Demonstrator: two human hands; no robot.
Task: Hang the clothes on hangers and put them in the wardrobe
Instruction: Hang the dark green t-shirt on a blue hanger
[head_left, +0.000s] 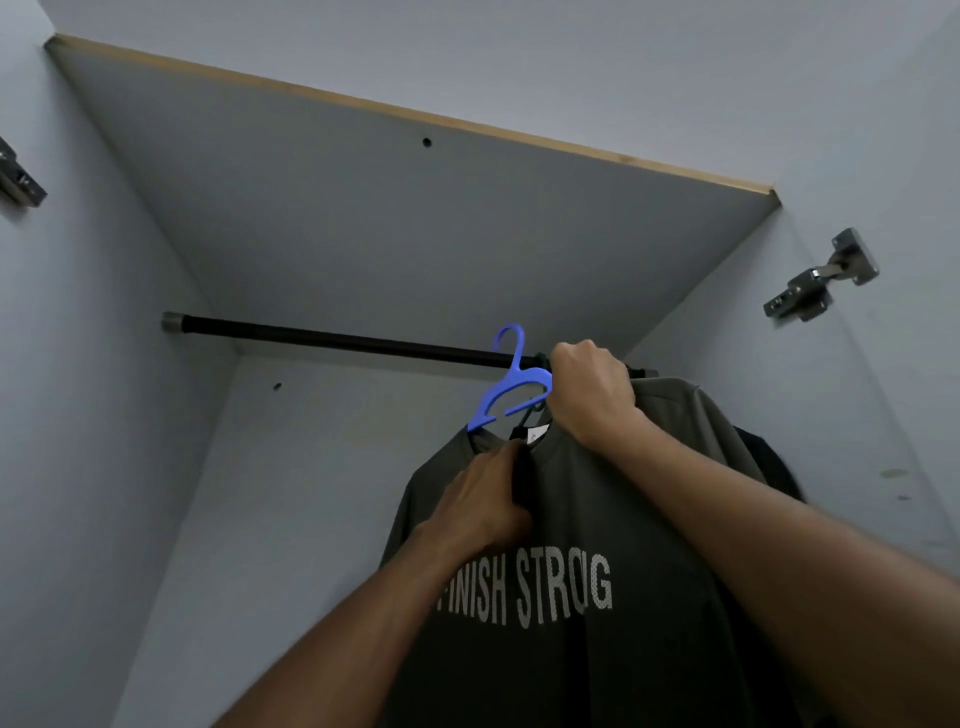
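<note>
Gripping olive T-shirt (597, 519) with both curled hands (592, 395).

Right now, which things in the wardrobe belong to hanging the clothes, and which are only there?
Part of the job:
- blue hanger, right hand grips it
- olive T-shirt, left hand holds its collar
- black rail

Only there:
- door hinges
- top shelf board
- dark garment behind

Two hands are up inside the wardrobe: a left hand (480, 499) and a right hand (592, 395). One blue hanger (506, 387). One black rail (337, 340). One olive printed T-shirt (597, 597), with one darker garment (769, 462) just behind it. Two metal hinges, one (821, 283) by the wardrobe's right edge and one (18, 179) by its left.
</note>
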